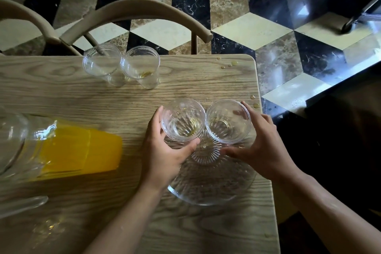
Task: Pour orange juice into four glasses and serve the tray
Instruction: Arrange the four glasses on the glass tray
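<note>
Two clear ribbed glasses stand side by side on a round ribbed glass tray [212,189] at the table's right side. My left hand [162,156] grips the left glass [182,120]. My right hand [261,146] grips the right glass [228,121]. Both hold only a trace of yellowish liquid. Two more clear glasses [102,63] [140,64] stand at the table's far edge, nearly empty. A glass pitcher [61,150] with orange juice stands at the left.
The wooden table [103,202] has small juice droplets [225,65] near its far right corner and right edge. A curved chair back [136,11] stands behind the table. Patterned tile floor lies beyond. A glass handle or lid [22,205] shows at the lower left.
</note>
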